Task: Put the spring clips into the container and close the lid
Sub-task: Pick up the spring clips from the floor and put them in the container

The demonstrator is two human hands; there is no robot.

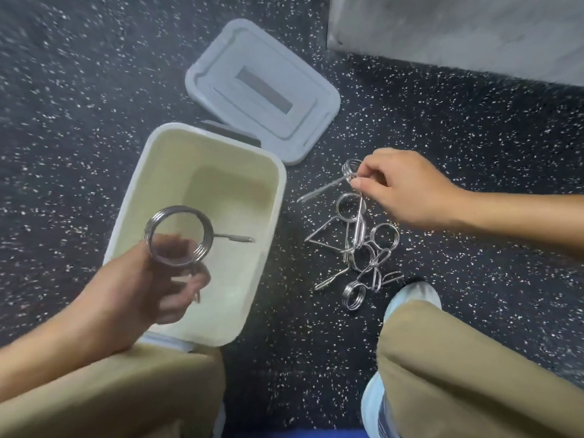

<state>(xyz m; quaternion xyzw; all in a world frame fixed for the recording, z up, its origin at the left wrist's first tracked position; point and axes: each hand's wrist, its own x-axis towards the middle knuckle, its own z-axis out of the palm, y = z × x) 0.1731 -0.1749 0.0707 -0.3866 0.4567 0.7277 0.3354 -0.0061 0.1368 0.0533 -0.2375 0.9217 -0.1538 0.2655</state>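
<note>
A cream-white open container (278, 197) stands on the speckled floor, and I see nothing lying in it. Its grey lid (262, 86) lies flat just beyond it. My left hand (139, 289) holds a metal spring clip (177, 235) by its handles above the container, the coil ring upward. My right hand (410, 191) pinches another spring clip (344, 177) at the far end of a pile of several tangled clips (360, 248) to the right of the container.
Dark speckled rubber floor (79, 105) all around. A pale grey panel or wall base (458, 30) runs along the top right. My knees in tan trousers (458, 368) and a light blue shoe (414, 295) sit close to the clip pile.
</note>
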